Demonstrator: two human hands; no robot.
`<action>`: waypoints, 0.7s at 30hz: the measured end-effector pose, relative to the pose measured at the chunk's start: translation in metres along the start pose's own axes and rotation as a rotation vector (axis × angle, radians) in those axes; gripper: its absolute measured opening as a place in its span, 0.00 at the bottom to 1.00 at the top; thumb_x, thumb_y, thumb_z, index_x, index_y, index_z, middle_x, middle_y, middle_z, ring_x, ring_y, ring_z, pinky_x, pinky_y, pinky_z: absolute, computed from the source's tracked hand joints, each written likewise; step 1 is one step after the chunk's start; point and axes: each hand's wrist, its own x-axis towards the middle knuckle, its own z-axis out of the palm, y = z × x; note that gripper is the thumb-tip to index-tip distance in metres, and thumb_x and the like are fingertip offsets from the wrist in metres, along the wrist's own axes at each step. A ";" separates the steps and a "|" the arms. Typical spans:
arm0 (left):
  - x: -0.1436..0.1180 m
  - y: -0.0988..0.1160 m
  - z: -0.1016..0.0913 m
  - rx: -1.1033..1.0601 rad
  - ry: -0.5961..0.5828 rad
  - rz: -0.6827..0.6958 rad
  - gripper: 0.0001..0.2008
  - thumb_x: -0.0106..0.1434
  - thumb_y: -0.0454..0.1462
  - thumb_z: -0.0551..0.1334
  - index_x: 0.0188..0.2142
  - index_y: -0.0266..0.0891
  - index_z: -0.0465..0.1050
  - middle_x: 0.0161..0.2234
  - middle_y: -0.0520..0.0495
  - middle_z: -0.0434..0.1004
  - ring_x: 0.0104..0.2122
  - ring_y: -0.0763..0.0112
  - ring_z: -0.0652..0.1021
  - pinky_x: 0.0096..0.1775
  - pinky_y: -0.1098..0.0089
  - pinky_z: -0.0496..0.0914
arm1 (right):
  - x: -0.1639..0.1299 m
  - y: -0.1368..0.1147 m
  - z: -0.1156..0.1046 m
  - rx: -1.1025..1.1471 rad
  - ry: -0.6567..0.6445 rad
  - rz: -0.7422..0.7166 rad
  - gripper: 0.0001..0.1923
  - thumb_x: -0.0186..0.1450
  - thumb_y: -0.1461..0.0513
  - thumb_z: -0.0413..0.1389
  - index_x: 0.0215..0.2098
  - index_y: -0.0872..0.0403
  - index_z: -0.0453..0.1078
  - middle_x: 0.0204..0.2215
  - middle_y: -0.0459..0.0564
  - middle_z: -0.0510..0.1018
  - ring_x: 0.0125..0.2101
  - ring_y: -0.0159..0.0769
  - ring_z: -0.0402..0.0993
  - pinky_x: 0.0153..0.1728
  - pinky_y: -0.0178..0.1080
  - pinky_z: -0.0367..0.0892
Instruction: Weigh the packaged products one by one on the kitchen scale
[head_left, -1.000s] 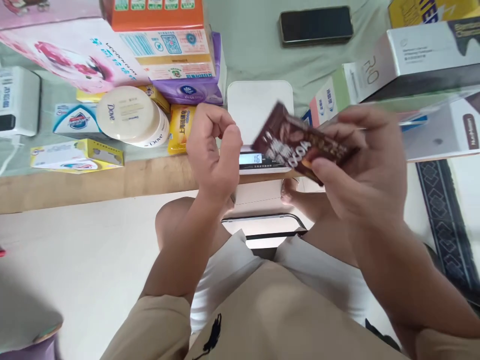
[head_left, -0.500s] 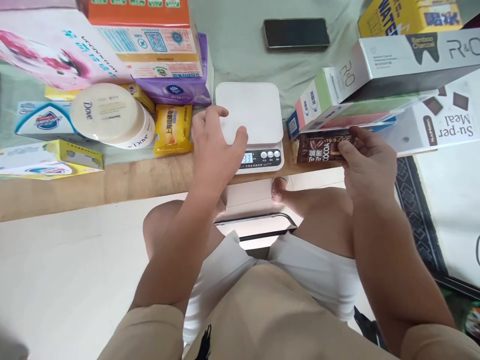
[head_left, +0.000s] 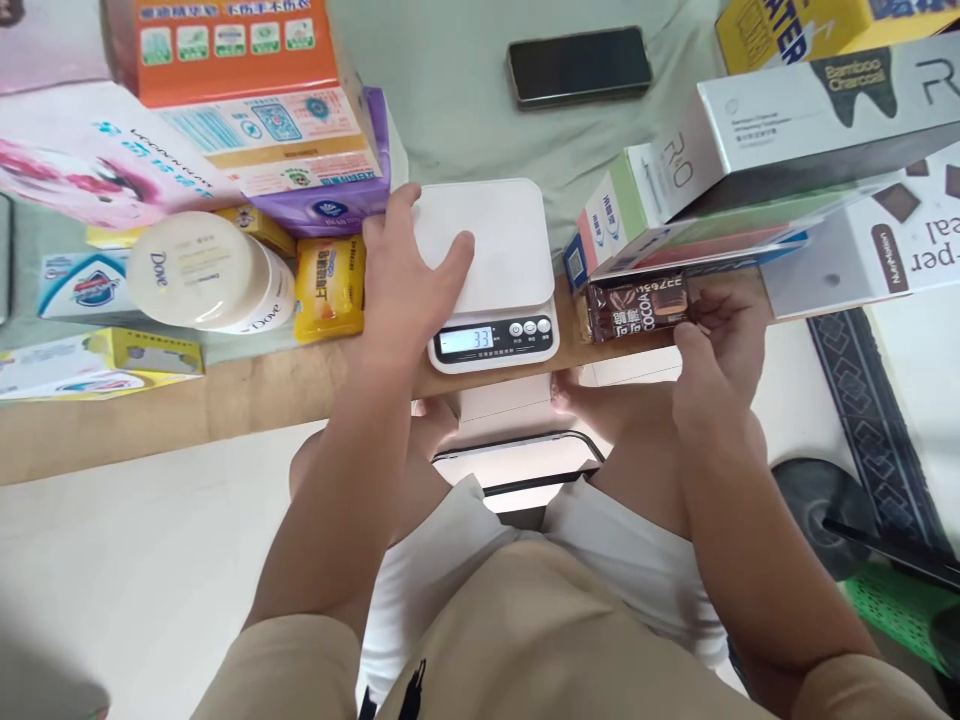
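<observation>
A white digital kitchen scale (head_left: pixel 487 245) stands at the table's front edge, its lit display reading 33 and its platform bare. My left hand (head_left: pixel 409 275) is open at the scale's left side, thumb spread over the platform and fingers along its edge. To the right lies a brown cocoa snack packet (head_left: pixel 637 305), flat on the wooden edge below the stacked boxes. My right hand (head_left: pixel 720 340) is at the packet's right end, thumb near its lower corner and fingers loosely curled apart. Beside my left hand is a yellow soap packet (head_left: pixel 330 288).
A Dove tub (head_left: pixel 199 270), an orange box (head_left: pixel 240 55) and a purple tissue pack (head_left: pixel 322 205) crowd the left. A black phone (head_left: pixel 579 65) lies behind the scale. On the right are a grey R&O box (head_left: pixel 795 125) and a white Su-per Meal box (head_left: pixel 840 260).
My right hand has shifted off the cocoa packet to its right end, leaving more of the packet showing. The view has tilted slightly; my left hand stays by the scale.
</observation>
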 end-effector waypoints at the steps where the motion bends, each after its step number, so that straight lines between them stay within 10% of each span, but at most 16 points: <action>1: -0.002 -0.002 0.001 -0.012 -0.004 0.024 0.38 0.52 0.53 0.79 0.59 0.54 0.70 0.50 0.44 0.71 0.56 0.49 0.74 0.63 0.43 0.67 | -0.002 -0.002 -0.001 0.005 -0.010 0.001 0.21 0.58 0.55 0.56 0.50 0.48 0.66 0.46 0.56 0.75 0.45 0.41 0.77 0.47 0.47 0.75; 21: -0.046 0.038 -0.011 -0.009 0.133 0.155 0.10 0.69 0.47 0.66 0.48 0.53 0.74 0.49 0.47 0.76 0.40 0.64 0.77 0.43 0.59 0.72 | 0.001 -0.007 -0.005 0.033 -0.088 0.014 0.28 0.53 0.63 0.56 0.53 0.49 0.66 0.50 0.56 0.76 0.46 0.40 0.79 0.42 0.44 0.74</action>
